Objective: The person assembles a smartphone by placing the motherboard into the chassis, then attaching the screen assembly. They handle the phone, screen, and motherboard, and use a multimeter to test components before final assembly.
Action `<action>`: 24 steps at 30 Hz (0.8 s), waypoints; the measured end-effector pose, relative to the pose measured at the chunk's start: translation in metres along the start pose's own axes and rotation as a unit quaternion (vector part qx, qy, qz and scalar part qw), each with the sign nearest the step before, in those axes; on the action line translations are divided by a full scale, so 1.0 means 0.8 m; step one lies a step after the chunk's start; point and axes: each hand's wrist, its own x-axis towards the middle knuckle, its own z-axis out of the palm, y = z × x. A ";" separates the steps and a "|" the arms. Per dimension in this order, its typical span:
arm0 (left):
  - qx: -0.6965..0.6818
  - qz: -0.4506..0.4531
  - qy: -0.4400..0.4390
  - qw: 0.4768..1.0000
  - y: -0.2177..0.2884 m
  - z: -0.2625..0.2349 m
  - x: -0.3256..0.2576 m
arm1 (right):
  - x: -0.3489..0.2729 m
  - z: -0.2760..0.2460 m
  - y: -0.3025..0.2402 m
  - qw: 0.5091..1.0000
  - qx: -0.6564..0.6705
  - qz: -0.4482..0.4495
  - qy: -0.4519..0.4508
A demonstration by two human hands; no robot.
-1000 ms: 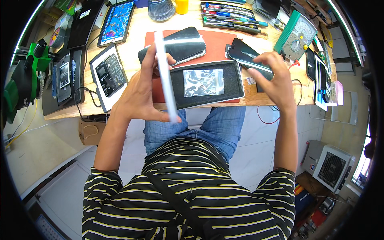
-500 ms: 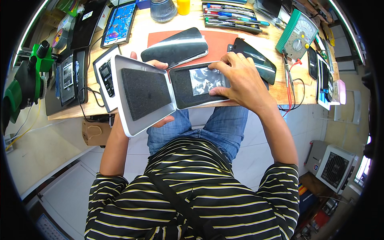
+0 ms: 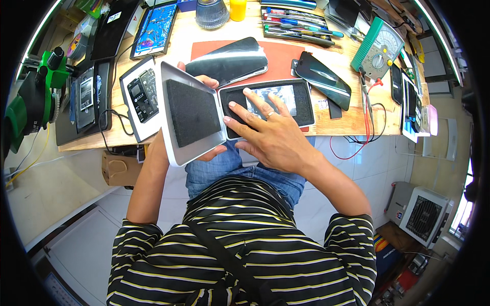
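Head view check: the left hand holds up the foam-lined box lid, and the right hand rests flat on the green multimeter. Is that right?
Not quite. In the head view the left hand does hold the foam-lined box lid, but the right hand lies with its fingers spread on the black foam-lined box tray, over the silvery packet in it. The green multimeter stands untouched at the right of the bench.

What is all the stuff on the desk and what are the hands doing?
Box lid: one, white with dark foam, held up at the desk's near edge.
Box tray: one, black, desk front.
Phones: two, dark, on and beside the red mat.
Meter: one, green, far right.
Tools: several, mixed colours, back edge.
Jar: one, clear, back.
Left hand: grip on the box lid.
Right hand: fingers flat on the box tray.
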 end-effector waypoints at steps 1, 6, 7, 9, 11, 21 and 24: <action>-0.037 -0.023 0.010 0.999 0.000 0.003 -0.001 | -0.003 0.001 -0.002 1.000 0.001 0.004 -0.001; -0.003 -0.017 -0.030 0.999 0.002 -0.002 0.005 | -0.010 0.009 -0.012 0.999 0.012 0.034 -0.006; 0.043 -0.017 -0.034 0.998 0.003 -0.003 0.006 | -0.011 0.010 -0.013 0.999 0.018 0.033 0.004; 0.088 -0.024 -0.029 0.995 0.005 -0.002 0.008 | -0.013 0.011 -0.013 0.999 0.026 0.020 0.028; 0.104 -0.017 -0.027 0.994 0.006 -0.004 0.009 | -0.016 0.012 -0.015 0.999 0.030 0.005 0.045; 0.087 -0.023 -0.025 0.996 0.007 -0.004 0.008 | -0.019 0.016 -0.036 0.989 0.016 0.099 0.105; 0.090 0.011 -0.030 0.995 0.003 -0.004 0.006 | -0.016 0.022 -0.049 0.989 0.021 0.102 0.109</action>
